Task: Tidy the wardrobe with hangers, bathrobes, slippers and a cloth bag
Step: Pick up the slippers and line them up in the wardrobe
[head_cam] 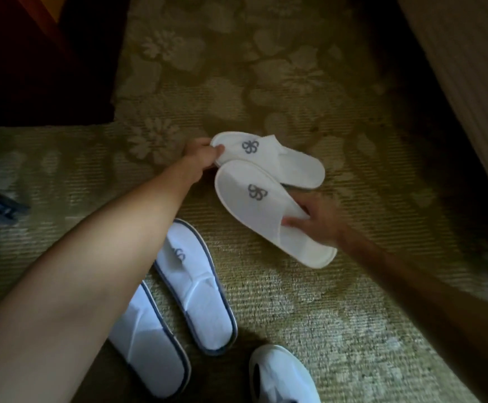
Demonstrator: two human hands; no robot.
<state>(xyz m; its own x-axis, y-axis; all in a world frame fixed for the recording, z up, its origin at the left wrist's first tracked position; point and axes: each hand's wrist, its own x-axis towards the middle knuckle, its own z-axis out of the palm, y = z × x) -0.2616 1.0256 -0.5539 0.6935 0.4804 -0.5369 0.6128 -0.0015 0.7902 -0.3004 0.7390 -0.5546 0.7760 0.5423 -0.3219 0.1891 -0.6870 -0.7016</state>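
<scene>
Blue-trimmed white slippers (pixel 196 286) lay lower centre on patterned carpet (pixel 324 315). Left hand (pixel 200 155) pinched one white logo slipper (pixel 268 158); right hand (pixel 315 221) gripped its mate (pixel 266 207). Best lifted heels aligned.

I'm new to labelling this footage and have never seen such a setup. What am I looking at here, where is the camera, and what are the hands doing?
There is no machine: a person wears a wide-angle camera on the head, looking down at their own bare arms and a patterned carpet. Four white slippers with a grey flower logo lie there. The left hand grips the heel end of the far slipper, thumb on top. The right hand pinches the strap of the near slipper, which overlaps the far one. Two blue-edged slippers lie side by side nearer the person, partly under the left arm. A white shoe shows at the bottom edge, probably the person's foot.
</scene>
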